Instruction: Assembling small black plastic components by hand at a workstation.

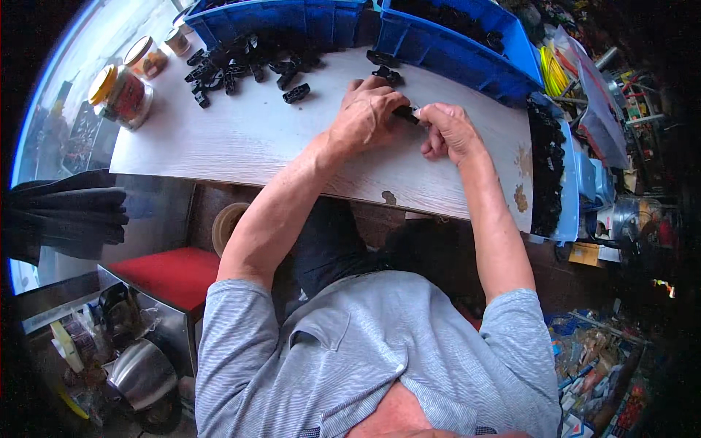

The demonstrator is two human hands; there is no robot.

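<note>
Black part [404, 114] clamped in both hands [367, 114]; blue bins [454, 64] beyond, loose black pieces [296, 93] leftward.

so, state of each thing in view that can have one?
Black part: held
Left hand: curled around the black part
Right hand: fingers bent at the part's end, grip unclear
Loose black parts: scattered
Right blue bin: open-topped, loaded
Light blue tray: open-topped, loaded
Yellow-lidded jar: lid on
White tabletop: finish worn in patches
</note>
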